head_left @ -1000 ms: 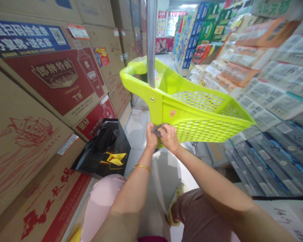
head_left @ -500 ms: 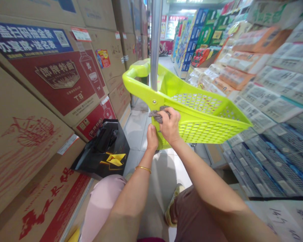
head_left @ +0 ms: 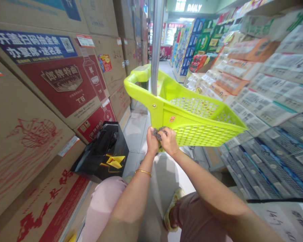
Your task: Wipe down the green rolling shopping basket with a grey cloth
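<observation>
A lime-green plastic shopping basket cart (head_left: 202, 117) stands in front of me, with a metal pole (head_left: 155, 50) rising past its near end. My right hand (head_left: 168, 141) is closed on a crumpled grey-brown cloth (head_left: 158, 133) and presses it against the lower part of the cart's near upright. Just to its left, my left hand (head_left: 152, 141) wraps the edge of the same upright, its fingers mostly hidden behind the plastic. The two hands nearly touch. A small orange-red sticker (head_left: 172, 119) shows on the cart's side above my right hand.
Stacked cardboard cartons (head_left: 63, 80) wall the left side. A black gift bag (head_left: 103, 151) stands on the floor by them. Packs of tissue paper (head_left: 275, 97) are piled along the right. Tiled aisle floor (head_left: 136, 131) runs ahead between the stacks.
My right hand has slid down the upright with the cloth, closer to my left hand, uncovering the sticker. My left hand stays at the edge. The view has tilted up slightly.
</observation>
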A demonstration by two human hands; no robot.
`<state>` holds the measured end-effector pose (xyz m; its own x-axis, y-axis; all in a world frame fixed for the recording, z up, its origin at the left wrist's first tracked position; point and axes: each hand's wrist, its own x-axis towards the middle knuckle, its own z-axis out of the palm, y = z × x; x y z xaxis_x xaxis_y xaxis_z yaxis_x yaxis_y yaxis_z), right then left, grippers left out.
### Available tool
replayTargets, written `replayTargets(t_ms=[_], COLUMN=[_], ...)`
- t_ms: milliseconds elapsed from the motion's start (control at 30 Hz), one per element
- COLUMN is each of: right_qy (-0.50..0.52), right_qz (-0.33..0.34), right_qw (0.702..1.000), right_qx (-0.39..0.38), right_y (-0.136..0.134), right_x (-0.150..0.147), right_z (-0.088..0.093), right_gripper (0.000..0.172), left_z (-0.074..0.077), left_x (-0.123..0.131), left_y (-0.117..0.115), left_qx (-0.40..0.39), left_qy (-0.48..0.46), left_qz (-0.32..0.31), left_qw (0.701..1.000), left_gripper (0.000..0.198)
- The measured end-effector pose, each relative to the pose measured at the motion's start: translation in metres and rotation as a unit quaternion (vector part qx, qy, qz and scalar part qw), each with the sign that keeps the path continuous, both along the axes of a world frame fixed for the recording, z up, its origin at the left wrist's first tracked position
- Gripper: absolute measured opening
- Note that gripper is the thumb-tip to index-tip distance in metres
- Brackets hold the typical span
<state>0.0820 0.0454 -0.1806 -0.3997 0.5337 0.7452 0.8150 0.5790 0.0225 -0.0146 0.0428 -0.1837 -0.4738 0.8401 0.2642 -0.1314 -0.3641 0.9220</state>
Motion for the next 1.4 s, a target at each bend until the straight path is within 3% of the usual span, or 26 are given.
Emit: replayTargets(t_ms=[100,200,300,433,533,767,933,1033,1267,1400], right_qy=[0.020,0.077,0.125,0.149,0.147,0.116,0.057,0.069,0.148,0.161], right_qz=[0.010,0.014,0.036,0.037,0.025,0.012,0.022,0.014,-0.009,-0.009], right_qw=[0.999,0.995,0.984,0.977,0.982,0.988,0.996,0.993,0.977,0.977], right_qx=[0.026,0.070,0.125,0.148,0.119,0.103,0.058,0.100,0.156,0.139], right_y=[0.000,0.006,0.012,0.018,0.021,0.016,0.013,0.015,0.021,0.024], right_x=[0.000,-0.007,-0.019,-0.029,-0.028,-0.018,-0.012,-0.014,-0.029,-0.031], right_z=[0.012,0.036,0.061,0.074,0.065,0.020,0.003,0.015,0.073,0.072], right_gripper=[0.022,0.020,0.016,0.016,0.014,0.019,0.022,0.020,0.014,0.014], left_z=[0.011,0.032,0.057,0.079,0.081,0.076,0.070,0.068,0.073,0.073], left_x=[-0.001,-0.006,-0.012,-0.017,-0.019,-0.024,-0.021,-0.018,-0.015,-0.013], left_y=[-0.004,-0.003,0.003,0.008,0.007,0.007,0.013,0.014,0.009,0.008], left_qx=[-0.033,-0.028,0.024,0.061,0.051,0.037,0.043,0.042,0.052,0.048], left_qy=[0.025,0.098,0.144,0.169,0.175,0.210,0.157,0.133,0.125,0.131], left_qz=[0.041,0.087,0.082,0.065,0.068,0.071,0.081,0.081,0.047,0.052], left_qw=[0.998,0.991,0.986,0.982,0.981,0.974,0.983,0.987,0.990,0.989], left_gripper=[0.046,0.037,0.017,0.015,0.014,0.038,0.046,0.047,0.032,0.023])
